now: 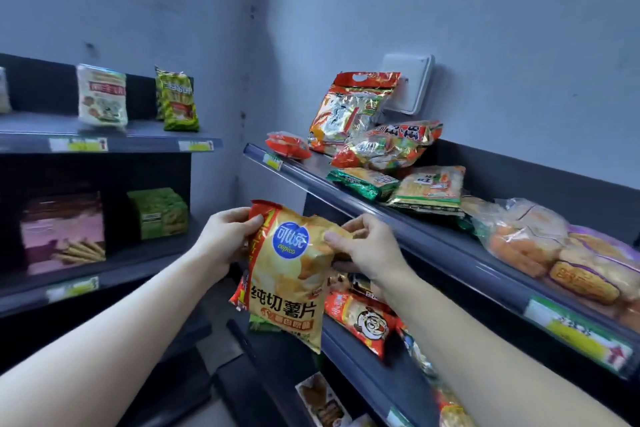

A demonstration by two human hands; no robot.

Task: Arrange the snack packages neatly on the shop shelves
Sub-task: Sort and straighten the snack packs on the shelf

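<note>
A glossy yellow crisp bag with a round blue logo (pixel 291 274) is held upright in the air by both hands, just in front of the left end of the right-hand shelving. It sits below the front edge of the dark grey upper shelf (pixel 450 250). The bag's upper left corner is gripped by the left hand (pixel 225 236), with the thumb laid on the front and the fingers curled behind. A red packet edge is seen along that side, behind the yellow bag. The upper right edge is pinched by the fingers of the right hand (pixel 363 246).

On the upper shelf, packets are piled loosely:
- a large red-and-silver bag (pixel 349 111) is leaned against the wall,
- a small red packet (pixel 287 145) is placed at the left end,
- a flat green packet (pixel 363 182) is laid near the front edge,
- clear bags of orange snacks (pixel 523 236) are heaped further right.

On the lower shelf (pixel 353 367), a red packet with a cartoon face (pixel 363 319) is laid just beside the held bag.

On the left-hand shelf (pixel 145 142), a white packet (pixel 102 95) and a green packet (pixel 178 100) are stood upright, well apart.
</note>
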